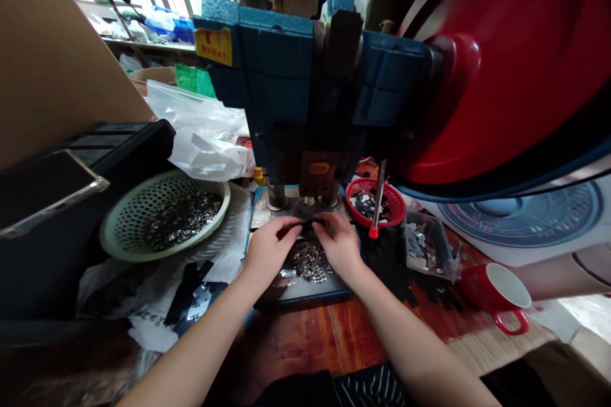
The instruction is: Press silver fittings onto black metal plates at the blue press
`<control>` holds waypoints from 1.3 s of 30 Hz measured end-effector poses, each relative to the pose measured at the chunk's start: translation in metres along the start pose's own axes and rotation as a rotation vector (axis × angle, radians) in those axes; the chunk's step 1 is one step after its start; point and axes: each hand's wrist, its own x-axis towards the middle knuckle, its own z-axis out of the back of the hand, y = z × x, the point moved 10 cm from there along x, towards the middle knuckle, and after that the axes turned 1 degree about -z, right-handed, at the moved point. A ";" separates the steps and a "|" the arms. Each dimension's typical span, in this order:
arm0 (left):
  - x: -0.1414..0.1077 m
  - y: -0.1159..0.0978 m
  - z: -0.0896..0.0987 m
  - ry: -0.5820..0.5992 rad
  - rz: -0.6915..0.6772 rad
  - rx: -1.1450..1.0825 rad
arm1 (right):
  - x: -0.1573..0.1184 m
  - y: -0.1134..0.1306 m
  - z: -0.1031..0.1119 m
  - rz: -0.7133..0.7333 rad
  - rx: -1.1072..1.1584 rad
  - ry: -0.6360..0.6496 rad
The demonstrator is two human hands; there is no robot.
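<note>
Both hands meet under the head of a blue press (277, 70), close to its die. My left hand (270, 247) has thumb and fingers pinched on the left end of a small dark flat piece (308, 227). On the right end of that piece, my right hand (341, 245) is closed in the same way. Fingers cover much of the piece, so its exact kind is unclear. Just below the fingertips lies a heap of small shiny metal parts (312, 262) on the press's base plate (305, 291).
A pale green basket (114, 216) of metal parts stands left. To the right are a red basket (403, 216), a clear plastic box (446, 261) of flat pieces and a red mug (487, 292). A large red flywheel (515, 63) overhangs the right. Black strips (386, 273) lie beside the base.
</note>
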 end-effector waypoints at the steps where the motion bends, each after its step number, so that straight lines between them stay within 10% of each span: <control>1: 0.008 -0.001 -0.002 -0.011 -0.013 0.021 | 0.006 -0.004 -0.003 -0.013 -0.008 0.002; 8: 0.032 0.005 -0.005 -0.039 -0.015 0.021 | 0.028 -0.030 -0.015 -0.125 0.034 0.016; 16: -0.009 0.014 -0.003 0.031 0.181 -0.313 | -0.011 -0.031 -0.016 -0.314 0.454 0.086; 31: -0.047 -0.020 0.019 -0.029 -0.137 -0.240 | -0.040 0.036 0.022 0.091 0.193 0.062; 39: -0.017 -0.008 0.002 -0.043 -0.111 0.057 | -0.009 0.013 0.006 0.045 0.028 0.106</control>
